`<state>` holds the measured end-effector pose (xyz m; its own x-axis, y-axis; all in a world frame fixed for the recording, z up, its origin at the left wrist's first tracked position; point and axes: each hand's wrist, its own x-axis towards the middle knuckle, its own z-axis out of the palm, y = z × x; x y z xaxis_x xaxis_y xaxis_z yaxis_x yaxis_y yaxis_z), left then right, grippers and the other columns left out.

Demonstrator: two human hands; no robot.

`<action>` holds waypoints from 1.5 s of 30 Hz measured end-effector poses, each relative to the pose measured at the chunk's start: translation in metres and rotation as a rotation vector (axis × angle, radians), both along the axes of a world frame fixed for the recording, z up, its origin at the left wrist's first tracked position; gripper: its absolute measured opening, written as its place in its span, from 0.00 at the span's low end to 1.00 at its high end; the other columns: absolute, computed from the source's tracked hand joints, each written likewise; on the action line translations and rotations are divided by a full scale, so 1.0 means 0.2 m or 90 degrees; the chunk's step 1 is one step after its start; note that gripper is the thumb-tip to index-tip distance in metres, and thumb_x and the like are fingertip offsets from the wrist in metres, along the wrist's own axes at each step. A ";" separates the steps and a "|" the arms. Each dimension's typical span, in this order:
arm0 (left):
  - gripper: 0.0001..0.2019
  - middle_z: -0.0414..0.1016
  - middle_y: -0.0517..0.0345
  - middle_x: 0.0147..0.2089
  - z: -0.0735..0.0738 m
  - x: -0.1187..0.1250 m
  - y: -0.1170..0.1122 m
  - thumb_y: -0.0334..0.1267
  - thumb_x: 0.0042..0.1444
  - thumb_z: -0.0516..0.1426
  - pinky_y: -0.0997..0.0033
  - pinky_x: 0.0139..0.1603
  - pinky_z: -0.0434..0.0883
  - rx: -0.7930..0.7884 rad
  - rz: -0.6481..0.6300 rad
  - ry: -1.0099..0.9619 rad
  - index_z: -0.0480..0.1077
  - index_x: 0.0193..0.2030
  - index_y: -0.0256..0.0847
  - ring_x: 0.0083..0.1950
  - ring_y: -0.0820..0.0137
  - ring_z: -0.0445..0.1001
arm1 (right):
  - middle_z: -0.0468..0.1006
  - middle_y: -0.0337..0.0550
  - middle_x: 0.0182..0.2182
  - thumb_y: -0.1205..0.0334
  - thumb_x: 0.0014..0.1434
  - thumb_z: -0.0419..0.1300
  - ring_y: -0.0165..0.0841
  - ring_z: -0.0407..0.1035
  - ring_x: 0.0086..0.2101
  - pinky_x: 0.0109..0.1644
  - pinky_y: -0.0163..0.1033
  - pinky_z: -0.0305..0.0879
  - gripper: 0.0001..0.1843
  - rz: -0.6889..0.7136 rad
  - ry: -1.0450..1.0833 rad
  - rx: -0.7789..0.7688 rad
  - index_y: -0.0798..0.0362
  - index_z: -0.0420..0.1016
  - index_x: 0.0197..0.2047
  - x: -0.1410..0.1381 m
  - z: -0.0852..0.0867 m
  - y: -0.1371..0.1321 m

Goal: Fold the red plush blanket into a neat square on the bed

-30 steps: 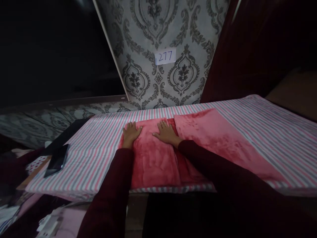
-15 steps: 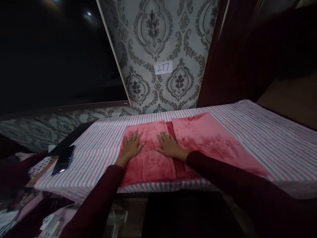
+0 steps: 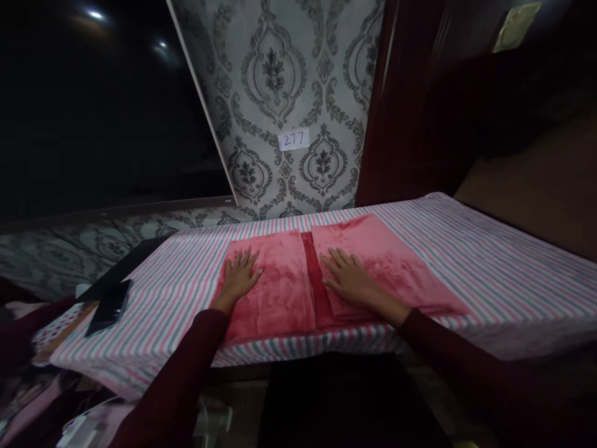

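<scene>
A pink, plush cloth (image 3: 284, 298) lies on the table with both its sides folded inward. Between the two folded panels shows a narrow, darker red strip (image 3: 317, 274). My left hand (image 3: 239, 277) rests flat on the left panel near its outer edge, fingers spread. On the right panel (image 3: 396, 261), close to its inner edge, my right hand (image 3: 349, 277) lies palm down with the fingers stretched out. Neither hand grips anything.
A striped sheet (image 3: 172, 280) in pink, grey and white covers the table. At its left edge lies a dark phone (image 3: 109, 308). Behind stand a large dark screen (image 3: 107, 112) and a patterned wall with a paper label (image 3: 293, 139) reading 277.
My right hand has moved right, from the left panel across the strip onto the right panel. My left hand stays on the left panel. The camera view has shifted slightly.
</scene>
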<state>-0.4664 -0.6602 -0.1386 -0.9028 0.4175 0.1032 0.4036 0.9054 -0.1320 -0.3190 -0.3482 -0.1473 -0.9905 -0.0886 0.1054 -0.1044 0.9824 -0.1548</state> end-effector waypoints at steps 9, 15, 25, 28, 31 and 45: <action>0.32 0.47 0.48 0.81 0.02 -0.03 0.00 0.49 0.72 0.47 0.37 0.77 0.50 -0.024 0.011 0.001 0.52 0.80 0.46 0.81 0.48 0.47 | 0.45 0.49 0.78 0.44 0.75 0.46 0.51 0.38 0.75 0.75 0.68 0.42 0.35 -0.037 -0.045 0.005 0.46 0.52 0.79 0.12 -0.06 -0.01; 0.34 0.45 0.43 0.82 0.11 -0.03 0.18 0.53 0.72 0.42 0.35 0.76 0.51 0.023 0.040 -0.113 0.51 0.80 0.40 0.82 0.48 0.44 | 0.47 0.50 0.77 0.44 0.74 0.49 0.51 0.39 0.75 0.75 0.68 0.40 0.35 -0.033 -0.021 -0.025 0.46 0.53 0.79 0.12 -0.04 0.00; 0.30 0.47 0.44 0.82 0.23 0.06 0.96 0.46 0.72 0.45 0.50 0.79 0.49 0.142 -0.203 -0.155 0.54 0.78 0.39 0.82 0.60 0.45 | 0.60 0.51 0.73 0.46 0.76 0.44 0.46 0.50 0.73 0.75 0.61 0.45 0.32 0.005 0.016 -0.111 0.47 0.60 0.77 0.16 0.01 0.12; 0.31 0.46 0.41 0.82 0.27 0.05 1.14 0.47 0.72 0.45 0.49 0.80 0.47 0.144 -0.206 -0.133 0.53 0.78 0.37 0.82 0.59 0.45 | 0.60 0.52 0.73 0.44 0.75 0.44 0.48 0.51 0.73 0.75 0.63 0.46 0.32 -0.063 0.009 -0.094 0.47 0.61 0.76 0.19 0.05 0.31; 0.33 0.45 0.42 0.82 0.28 0.04 1.27 0.48 0.71 0.46 0.49 0.80 0.46 0.137 -0.173 -0.134 0.52 0.79 0.38 0.83 0.58 0.43 | 0.54 0.54 0.75 0.43 0.75 0.44 0.49 0.48 0.74 0.74 0.63 0.48 0.34 -0.132 -0.030 -0.069 0.47 0.59 0.77 0.18 0.09 0.52; 0.34 0.49 0.43 0.81 0.02 -0.05 1.40 0.56 0.70 0.43 0.37 0.78 0.46 0.104 -0.097 -0.078 0.53 0.78 0.44 0.82 0.49 0.43 | 0.43 0.53 0.78 0.46 0.74 0.42 0.47 0.35 0.76 0.75 0.65 0.42 0.37 -0.262 -0.051 -0.047 0.51 0.48 0.80 -0.50 0.14 0.82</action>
